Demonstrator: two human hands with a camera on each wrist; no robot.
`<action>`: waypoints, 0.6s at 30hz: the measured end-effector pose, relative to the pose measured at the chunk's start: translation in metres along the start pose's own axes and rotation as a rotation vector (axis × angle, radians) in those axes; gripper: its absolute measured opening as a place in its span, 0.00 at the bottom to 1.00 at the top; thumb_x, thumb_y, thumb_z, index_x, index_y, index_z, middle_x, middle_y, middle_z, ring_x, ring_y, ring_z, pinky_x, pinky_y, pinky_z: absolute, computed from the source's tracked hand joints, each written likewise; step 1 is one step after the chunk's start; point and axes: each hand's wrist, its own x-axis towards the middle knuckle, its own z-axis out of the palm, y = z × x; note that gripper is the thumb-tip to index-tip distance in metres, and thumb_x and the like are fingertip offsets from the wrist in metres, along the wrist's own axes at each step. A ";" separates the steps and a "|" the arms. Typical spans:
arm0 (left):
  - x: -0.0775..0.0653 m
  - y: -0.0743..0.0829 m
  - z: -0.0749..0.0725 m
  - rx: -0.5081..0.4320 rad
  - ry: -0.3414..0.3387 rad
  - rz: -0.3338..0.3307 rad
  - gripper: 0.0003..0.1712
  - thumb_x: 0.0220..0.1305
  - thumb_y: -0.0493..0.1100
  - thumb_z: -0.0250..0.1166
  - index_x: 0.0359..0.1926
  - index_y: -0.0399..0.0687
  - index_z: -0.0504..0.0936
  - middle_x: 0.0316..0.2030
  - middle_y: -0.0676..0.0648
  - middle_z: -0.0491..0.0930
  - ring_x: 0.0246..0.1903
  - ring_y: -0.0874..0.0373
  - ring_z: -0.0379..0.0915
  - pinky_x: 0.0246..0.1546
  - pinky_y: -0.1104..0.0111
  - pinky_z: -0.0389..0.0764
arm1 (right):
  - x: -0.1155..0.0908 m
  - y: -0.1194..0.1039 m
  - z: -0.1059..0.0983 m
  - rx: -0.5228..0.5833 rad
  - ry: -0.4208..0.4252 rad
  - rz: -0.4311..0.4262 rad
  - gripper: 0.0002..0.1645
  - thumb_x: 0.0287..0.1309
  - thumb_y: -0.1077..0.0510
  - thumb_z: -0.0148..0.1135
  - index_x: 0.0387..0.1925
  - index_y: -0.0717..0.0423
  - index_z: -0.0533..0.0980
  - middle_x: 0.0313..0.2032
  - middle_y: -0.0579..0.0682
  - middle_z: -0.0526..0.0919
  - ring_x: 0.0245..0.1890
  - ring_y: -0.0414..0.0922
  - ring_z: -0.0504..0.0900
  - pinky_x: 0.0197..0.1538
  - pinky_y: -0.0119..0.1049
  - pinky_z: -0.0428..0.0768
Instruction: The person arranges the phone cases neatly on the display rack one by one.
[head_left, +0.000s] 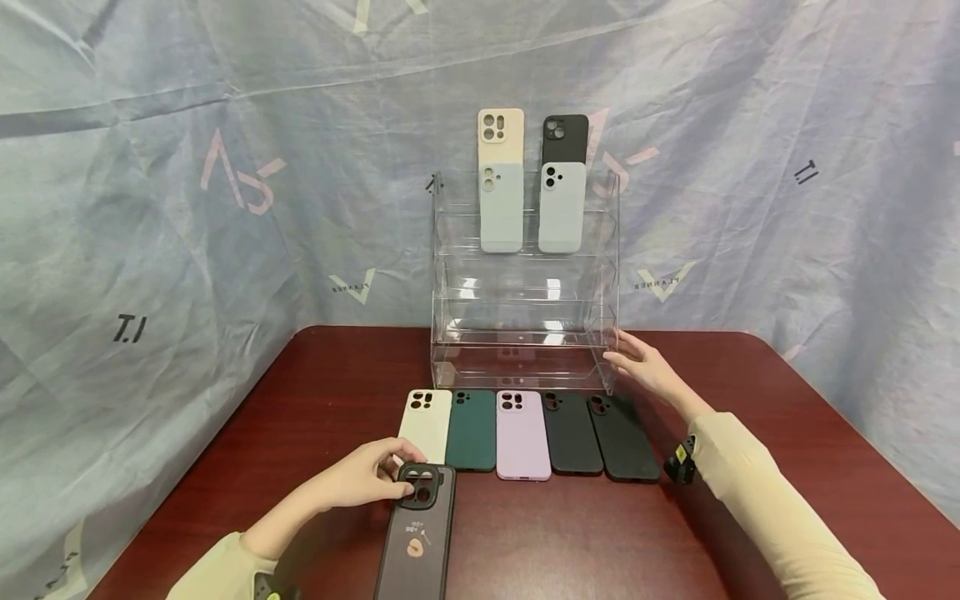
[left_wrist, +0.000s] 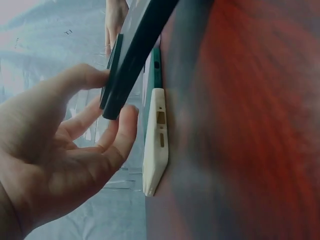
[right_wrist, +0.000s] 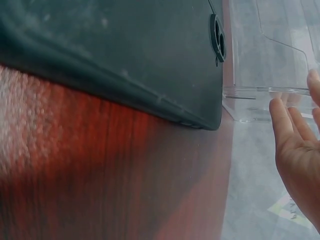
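My left hand (head_left: 375,473) pinches a dark see-through phone case (head_left: 417,542) by its camera end, thumb on one side and fingers on the other. The left wrist view shows this case edge-on, tilted above the table. Printed on its back is a small light picture. At the clear acrylic display rack (head_left: 525,358), my right hand (head_left: 645,367) has its fingers extended at the lower right side panel. In the right wrist view those fingertips (right_wrist: 278,107) are right at the panel's edge. Near the left hand lies a cream phone case (head_left: 426,425).
Beside the cream case lie a green case (head_left: 472,429), a lilac case (head_left: 523,437) and two black cases (head_left: 573,433), in a row before the rack. Upper tiers hold a beige case (head_left: 501,137), a black case (head_left: 566,142) and two white cases (head_left: 561,212). A cloth backdrop hangs behind.
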 end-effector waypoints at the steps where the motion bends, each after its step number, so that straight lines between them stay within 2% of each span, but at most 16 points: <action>1: 0.002 0.001 0.000 0.003 0.007 -0.003 0.18 0.54 0.38 0.69 0.47 0.45 0.78 0.41 0.43 0.78 0.26 0.65 0.73 0.27 0.75 0.76 | 0.000 0.000 0.000 -0.001 0.002 0.003 0.42 0.67 0.51 0.53 0.74 0.53 0.44 0.69 0.67 0.53 0.64 0.61 0.63 0.62 0.50 0.70; 7: 0.018 0.004 -0.001 0.064 0.077 -0.007 0.21 0.53 0.37 0.69 0.49 0.39 0.78 0.33 0.45 0.80 0.27 0.66 0.75 0.27 0.75 0.78 | 0.000 0.002 -0.002 -0.003 0.012 0.021 0.42 0.67 0.50 0.53 0.74 0.52 0.44 0.70 0.65 0.53 0.64 0.60 0.63 0.62 0.51 0.69; 10: 0.026 0.006 -0.001 0.083 0.121 0.004 0.21 0.53 0.37 0.69 0.49 0.38 0.78 0.35 0.44 0.80 0.28 0.64 0.77 0.27 0.75 0.79 | 0.001 0.003 -0.002 0.009 0.010 0.031 0.43 0.66 0.49 0.53 0.74 0.50 0.45 0.70 0.63 0.53 0.64 0.59 0.63 0.63 0.50 0.69; 15: 0.038 0.010 -0.001 0.095 0.181 0.076 0.20 0.52 0.35 0.69 0.48 0.39 0.80 0.42 0.42 0.81 0.34 0.61 0.78 0.33 0.75 0.81 | 0.001 0.003 -0.002 0.008 0.009 0.028 0.42 0.66 0.49 0.53 0.74 0.50 0.45 0.70 0.63 0.52 0.64 0.59 0.64 0.62 0.49 0.70; 18: 0.043 0.011 -0.001 0.091 0.223 0.102 0.21 0.51 0.34 0.70 0.49 0.37 0.80 0.42 0.41 0.81 0.34 0.59 0.78 0.33 0.76 0.82 | 0.001 0.004 -0.001 0.012 0.006 0.021 0.42 0.66 0.50 0.53 0.74 0.51 0.45 0.70 0.63 0.52 0.64 0.59 0.64 0.62 0.48 0.70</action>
